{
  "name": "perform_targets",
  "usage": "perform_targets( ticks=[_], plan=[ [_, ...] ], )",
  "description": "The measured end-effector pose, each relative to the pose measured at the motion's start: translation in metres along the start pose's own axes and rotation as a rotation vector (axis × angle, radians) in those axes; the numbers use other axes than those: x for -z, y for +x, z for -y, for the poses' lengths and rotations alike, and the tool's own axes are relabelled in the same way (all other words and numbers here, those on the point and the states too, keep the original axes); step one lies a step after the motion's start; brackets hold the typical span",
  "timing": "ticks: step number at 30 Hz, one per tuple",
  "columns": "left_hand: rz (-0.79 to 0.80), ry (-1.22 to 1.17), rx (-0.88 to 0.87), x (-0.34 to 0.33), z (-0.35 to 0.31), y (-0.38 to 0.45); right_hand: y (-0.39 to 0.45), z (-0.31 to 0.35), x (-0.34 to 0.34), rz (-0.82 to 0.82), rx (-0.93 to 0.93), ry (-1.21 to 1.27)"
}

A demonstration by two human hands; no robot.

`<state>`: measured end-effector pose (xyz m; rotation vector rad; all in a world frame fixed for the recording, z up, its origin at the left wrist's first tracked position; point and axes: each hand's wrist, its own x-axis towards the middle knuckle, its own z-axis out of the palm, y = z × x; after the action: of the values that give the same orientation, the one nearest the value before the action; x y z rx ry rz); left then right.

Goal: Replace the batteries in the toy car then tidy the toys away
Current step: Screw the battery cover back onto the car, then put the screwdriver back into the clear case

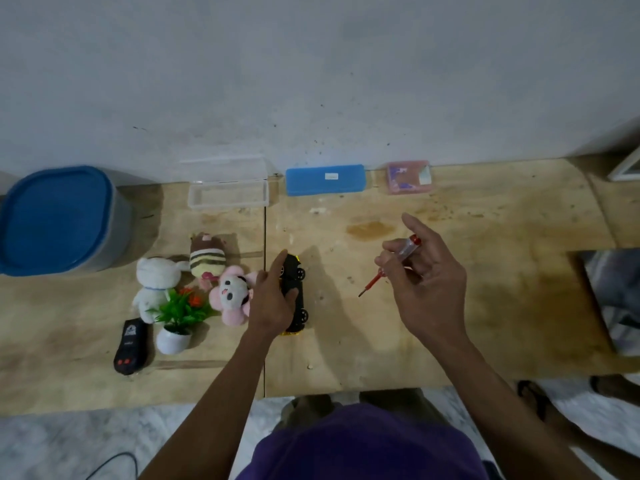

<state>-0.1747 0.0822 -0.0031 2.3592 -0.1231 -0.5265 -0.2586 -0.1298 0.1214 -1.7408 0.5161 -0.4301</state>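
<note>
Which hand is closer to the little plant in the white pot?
Left. The left hand rests on the toy car, just right of the plant; the right hand holds the screwdriver farther right.

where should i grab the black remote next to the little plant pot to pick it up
Take the remote across its narrow waist, thumb on one long edge and fingers on the other, coming from above. It lies flat on the table with its long edges exposed. The plant pot stands close on its right, so a grip nearer the button end looks roomier.
</note>
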Motion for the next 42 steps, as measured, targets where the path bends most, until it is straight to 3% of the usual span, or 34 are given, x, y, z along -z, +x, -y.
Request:
perform_targets(
  ticks=[9, 13, 19, 29, 42],
  plan=[
    [-0.18, 0.1, 0.165, -0.026, -0.019, -0.006, 0.025, -0.015, 0.027, 0.021, -0.016, 0.01],
    [-0.271, 0.082, 0.12, -0.047, -0.022, -0.001, 0.03, -0.022, 0.037, 0.026, -0.011, -0.011],
    [-0.121, -0.043, 0.139, -0.071, -0.04, 0.006, 0.032, -0.032, 0.049, 0.047, -0.032, -0.054],
    [-0.112, 0.237, 0.28, -0.096, -0.059, -0.005, 0.035, -0.05, 0.058, 0.135, -0.078, -0.029],
    [-0.144, 0.206, 0.332, -0.1, -0.062, -0.004, 0.053, -0.069, 0.062, 0.238, -0.19, 0.026]
  ],
)
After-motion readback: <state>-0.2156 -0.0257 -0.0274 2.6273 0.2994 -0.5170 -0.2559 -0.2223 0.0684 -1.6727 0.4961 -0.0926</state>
